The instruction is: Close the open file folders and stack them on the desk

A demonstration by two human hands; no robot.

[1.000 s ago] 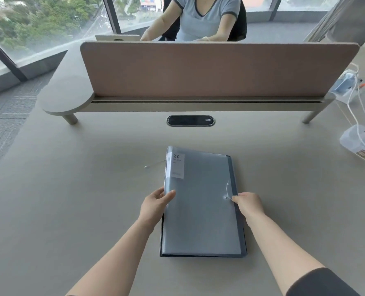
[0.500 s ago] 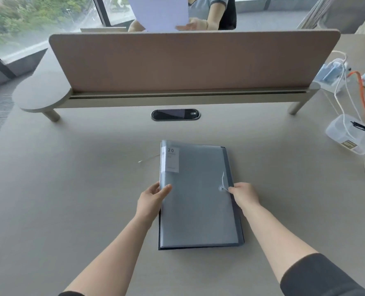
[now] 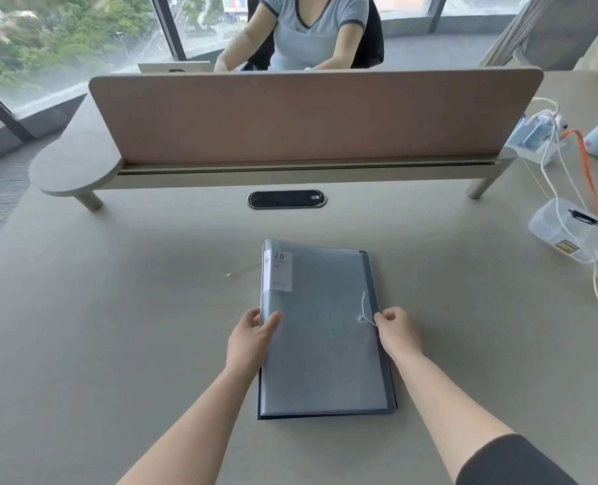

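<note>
at the middle of the desk, we have a translucent grey-blue file folder lying closed and flat, its long side running away from us, a white label reading "20" at its far left corner. it lies where it lay a second ago; what has shifted is small and sits at the clasp. our right hand, curled at the folder's right edge, pinches the thin white string just beside the round button. half a second ago that string ran short from the button to our fingers; now a loop of it stands up above the button while the tail runs into our pinch, which we read as a turn being wound. our left hand grips the left edge as before, thumb on top of the cover and fingers tucked at the side, steadying the folder against the pull.

we judge the closing step nearly done: the cover is down and only the tie remains. whether a second folder lies under this one we cannot tell, though a darker edge shows along the right and near sides. a loose white thread lies on the desk left of the folder, apart from it.

beyond the brown divider screen another person sits at the facing desk. a clear plastic box and cables crowd the right side, well apart from our work.
</note>
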